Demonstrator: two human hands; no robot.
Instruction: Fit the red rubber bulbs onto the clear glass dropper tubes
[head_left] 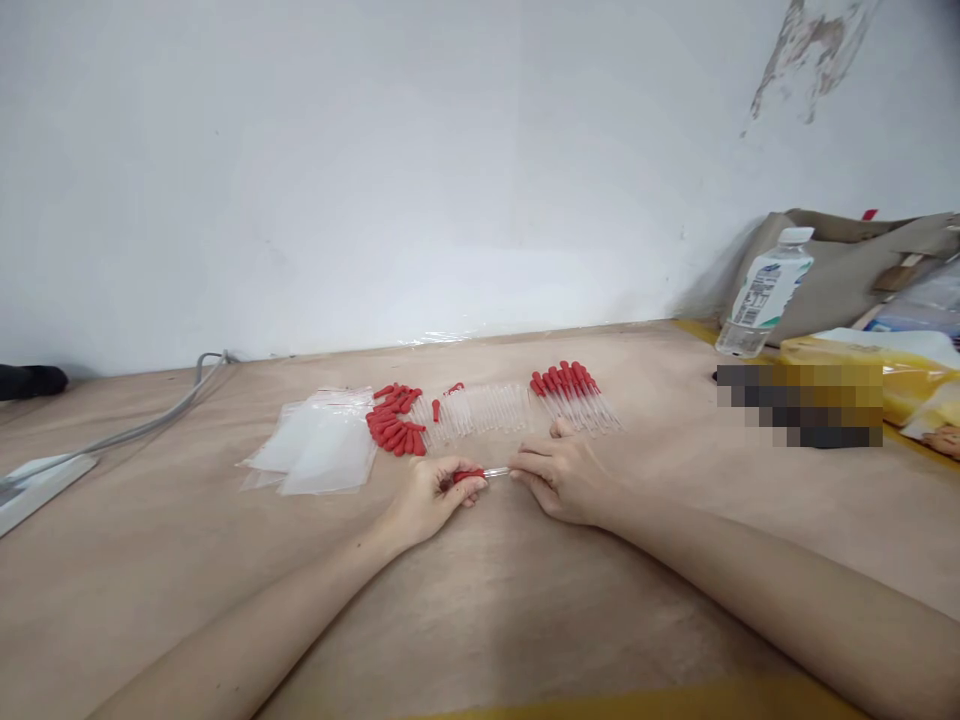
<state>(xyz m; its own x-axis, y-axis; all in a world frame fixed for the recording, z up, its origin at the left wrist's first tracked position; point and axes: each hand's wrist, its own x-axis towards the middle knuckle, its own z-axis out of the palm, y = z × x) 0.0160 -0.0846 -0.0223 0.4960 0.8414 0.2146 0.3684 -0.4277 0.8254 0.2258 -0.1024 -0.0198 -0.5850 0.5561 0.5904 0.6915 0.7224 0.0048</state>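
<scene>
Between the fingers of my left hand [442, 492] is a red rubber dropper bulb [469, 475]. My right hand [564, 474] pinches the far end of a clear dropper tube [496, 472], whose other end meets the bulb; how deep it sits inside is hidden by my fingers. Beyond my hands lies a row of loose clear tubes [487, 408]. Left of that row is a pile of red bulbs [394, 420]. On its right, several droppers with red bulbs on their tubes [574, 395] lie side by side.
Clear plastic bags [322, 445] lie left of the bulbs. A grey cable [161, 418] crosses the table's left side. At the right stand a water bottle [765, 292] and a beige bag [847, 250], with yellow packaging [840, 352] in front. A white wall [375, 180] rises behind.
</scene>
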